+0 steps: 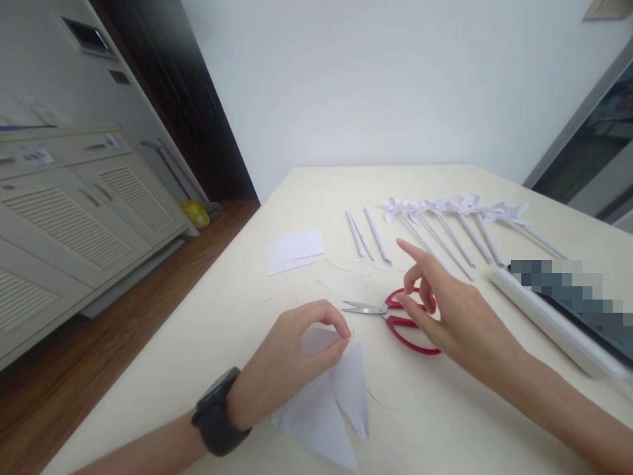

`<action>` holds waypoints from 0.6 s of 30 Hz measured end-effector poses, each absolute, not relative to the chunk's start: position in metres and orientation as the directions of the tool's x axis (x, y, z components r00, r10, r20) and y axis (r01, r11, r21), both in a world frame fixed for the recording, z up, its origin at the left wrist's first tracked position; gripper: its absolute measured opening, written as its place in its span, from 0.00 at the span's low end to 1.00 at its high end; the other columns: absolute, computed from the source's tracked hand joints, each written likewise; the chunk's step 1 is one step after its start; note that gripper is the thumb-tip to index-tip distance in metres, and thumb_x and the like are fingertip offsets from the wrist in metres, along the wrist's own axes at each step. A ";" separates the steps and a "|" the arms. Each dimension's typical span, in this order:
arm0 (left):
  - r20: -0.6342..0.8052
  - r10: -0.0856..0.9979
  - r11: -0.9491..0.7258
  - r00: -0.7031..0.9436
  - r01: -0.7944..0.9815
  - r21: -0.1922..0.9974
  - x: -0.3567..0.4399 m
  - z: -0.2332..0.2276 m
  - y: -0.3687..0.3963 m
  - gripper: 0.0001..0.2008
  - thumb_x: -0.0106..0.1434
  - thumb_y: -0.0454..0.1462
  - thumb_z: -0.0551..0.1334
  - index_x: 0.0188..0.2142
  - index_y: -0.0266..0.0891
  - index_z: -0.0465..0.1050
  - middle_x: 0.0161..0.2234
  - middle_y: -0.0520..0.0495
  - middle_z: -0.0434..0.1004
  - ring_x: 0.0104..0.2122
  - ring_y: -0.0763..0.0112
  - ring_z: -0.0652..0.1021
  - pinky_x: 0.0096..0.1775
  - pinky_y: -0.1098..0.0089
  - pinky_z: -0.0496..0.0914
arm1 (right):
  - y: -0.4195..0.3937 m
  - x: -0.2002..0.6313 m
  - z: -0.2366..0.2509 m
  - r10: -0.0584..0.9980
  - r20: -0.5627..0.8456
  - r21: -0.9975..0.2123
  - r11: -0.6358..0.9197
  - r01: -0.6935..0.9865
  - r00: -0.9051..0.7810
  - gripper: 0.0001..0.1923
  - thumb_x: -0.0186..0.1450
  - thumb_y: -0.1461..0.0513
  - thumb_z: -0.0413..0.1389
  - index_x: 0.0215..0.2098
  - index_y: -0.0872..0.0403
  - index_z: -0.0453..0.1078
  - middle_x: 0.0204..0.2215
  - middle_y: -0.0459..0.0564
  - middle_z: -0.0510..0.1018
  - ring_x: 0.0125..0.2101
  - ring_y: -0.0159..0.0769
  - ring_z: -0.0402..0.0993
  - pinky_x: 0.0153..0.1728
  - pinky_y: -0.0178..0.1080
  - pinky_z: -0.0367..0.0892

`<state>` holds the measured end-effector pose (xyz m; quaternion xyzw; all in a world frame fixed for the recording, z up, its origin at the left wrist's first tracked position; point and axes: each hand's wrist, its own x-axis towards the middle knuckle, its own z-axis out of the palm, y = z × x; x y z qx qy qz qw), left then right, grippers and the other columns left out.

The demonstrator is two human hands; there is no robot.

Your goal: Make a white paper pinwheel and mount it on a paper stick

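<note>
Two bare hands over a cream bench that fills the lower right. Left hand, black watch on wrist, pinches the centre of a folded white paper piece between thumb and fingertips; paper lies flat on the bench near the front edge. Right hand hovers with fingers spread and loose, gripping nothing, fingertips at or just above the red handles of the scissors, blades shut, pointing left. Behind: white paper slips, three rolled paper sticks, a row of finished white paper pinwheels on sticks. Long white box-like item at right, partly blurred out. Room: plain white wall, grey louvred cabinets at left, wood floor, dark doorway, small yellow object on the floor.
</note>
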<state>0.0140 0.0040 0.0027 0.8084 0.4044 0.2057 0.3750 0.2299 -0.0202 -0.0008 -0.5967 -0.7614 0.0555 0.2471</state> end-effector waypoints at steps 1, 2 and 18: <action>0.027 0.807 -0.391 0.589 0.501 0.772 0.014 0.003 0.004 0.05 0.56 0.29 0.56 0.30 0.38 0.68 0.33 0.51 0.73 0.36 0.70 0.72 0.42 0.69 0.65 | -0.019 0.233 -0.002 0.944 0.303 -0.387 0.246 0.889 -0.129 0.30 0.62 0.63 0.49 0.59 0.45 0.42 0.35 0.43 0.69 0.24 0.32 0.67 0.25 0.36 0.63; 0.024 0.807 -0.390 0.590 0.502 0.772 0.014 0.003 0.004 0.04 0.56 0.29 0.56 0.30 0.38 0.68 0.33 0.51 0.73 0.36 0.70 0.72 0.42 0.69 0.65 | -0.018 0.235 -0.003 0.950 0.286 -0.376 0.234 0.897 -0.128 0.25 0.63 0.62 0.48 0.57 0.46 0.47 0.35 0.44 0.70 0.25 0.32 0.68 0.26 0.36 0.63; 0.057 0.798 -0.400 0.599 0.456 0.795 0.012 0.006 0.002 0.07 0.55 0.27 0.55 0.29 0.38 0.68 0.33 0.49 0.72 0.36 0.68 0.72 0.42 0.68 0.66 | -0.011 0.243 -0.020 0.941 0.133 -0.241 0.334 0.911 -0.310 0.10 0.60 0.63 0.51 0.40 0.52 0.68 0.34 0.51 0.72 0.35 0.40 0.69 0.35 0.42 0.65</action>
